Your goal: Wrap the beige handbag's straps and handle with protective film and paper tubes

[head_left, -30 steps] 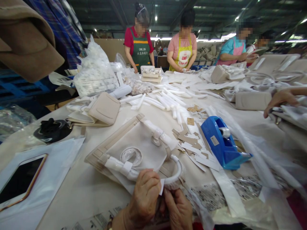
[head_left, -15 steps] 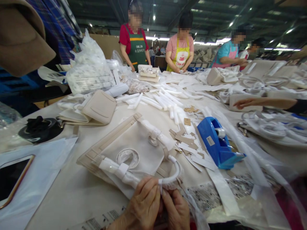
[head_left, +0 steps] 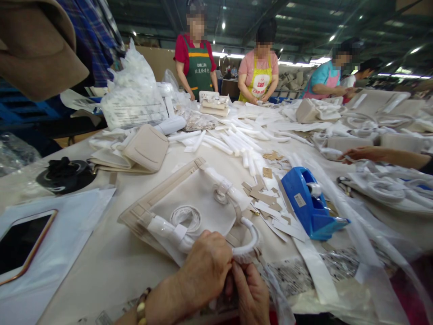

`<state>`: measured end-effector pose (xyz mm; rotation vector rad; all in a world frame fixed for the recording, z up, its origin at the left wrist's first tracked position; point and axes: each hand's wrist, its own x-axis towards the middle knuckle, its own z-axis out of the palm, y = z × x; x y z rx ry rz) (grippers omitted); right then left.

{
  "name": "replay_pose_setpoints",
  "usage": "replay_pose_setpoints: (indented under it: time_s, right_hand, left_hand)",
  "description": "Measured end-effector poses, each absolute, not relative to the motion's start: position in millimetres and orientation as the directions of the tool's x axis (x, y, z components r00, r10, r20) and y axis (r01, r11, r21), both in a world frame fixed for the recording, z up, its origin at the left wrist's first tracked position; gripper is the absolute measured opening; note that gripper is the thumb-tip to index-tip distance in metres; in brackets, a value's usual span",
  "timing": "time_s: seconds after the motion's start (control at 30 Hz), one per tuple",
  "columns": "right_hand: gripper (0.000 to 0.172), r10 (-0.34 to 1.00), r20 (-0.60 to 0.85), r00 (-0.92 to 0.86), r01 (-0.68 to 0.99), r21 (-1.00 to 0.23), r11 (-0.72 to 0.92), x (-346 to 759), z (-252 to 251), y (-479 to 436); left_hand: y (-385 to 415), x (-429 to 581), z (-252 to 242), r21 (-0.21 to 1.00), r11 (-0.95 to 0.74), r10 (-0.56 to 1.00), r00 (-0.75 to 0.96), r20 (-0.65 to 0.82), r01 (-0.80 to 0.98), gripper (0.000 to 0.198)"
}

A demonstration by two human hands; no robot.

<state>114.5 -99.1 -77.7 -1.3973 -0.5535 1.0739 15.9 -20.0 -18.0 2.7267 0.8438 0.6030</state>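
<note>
So the left hand [head_left: 209, 259] has its fingers bunched tight, pinching the white-wrapped handle [head_left: 249, 243] at its near end. The right hand [head_left: 253, 291] is tucked in just beside it, thumb up against the left fingertips. Can't tell if that grip is actually pinching anything, since the fingers hide whatever's there.

The handle belongs to a beige handbag [head_left: 211, 219] lying flat on the desk [head_left: 104, 271] right past the hands, with a coiled strap [head_left: 186, 219] on its panel. My guess is the bag's pretty light and floppy in the panel, stiffer along the edge trim. The wrap looks slick, so I'd expect a loose grip to slide. I'd take the handle close to where it meets the body, and steady the bag by the trim rather than the smooth panel, which probably creases or marks easily.

Further out, a blue tape dispenser [head_left: 306, 205] sits to the right past some card scraps [head_left: 264, 196], and a smartphone [head_left: 25, 246] lies on plastic sheets [head_left: 79, 223] at left. Another beige bag [head_left: 147, 149] is behind, next to white tubes [head_left: 233, 142]. A co-worker's hand [head_left: 360, 153] reaches in from the right.
</note>
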Motion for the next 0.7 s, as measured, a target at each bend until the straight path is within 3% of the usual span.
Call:
replay_pose_setpoints:
  time_s: [0.1, 0.27, 0.7]
  right_hand:
    - [0.039, 0.847, -0.27, 0.459, -0.249, -0.954, -0.169, 115.9, -76.1, -99.8]
    - [0.038, 0.866, -0.232, 0.443, -0.214, -0.965, -0.149, 118.2, -74.6, -101.0]
    - [0.031, 0.954, 0.002, 0.301, 0.138, -0.99, -0.041, 132.1, -93.5, -105.3]
  left_hand:
    - [-6.3, 17.3, -9.1, 0.27, -0.833, 0.533, 0.831, 0.156, 0.483, 0.012]
    - [4.2, 11.7, -4.7, 0.247, -0.914, 0.364, 0.921, 0.142, 0.323, 0.01]
    - [10.8, 14.9, -6.9, 0.358, -0.862, 0.405, 0.913, 0.057, 0.36, 0.008]
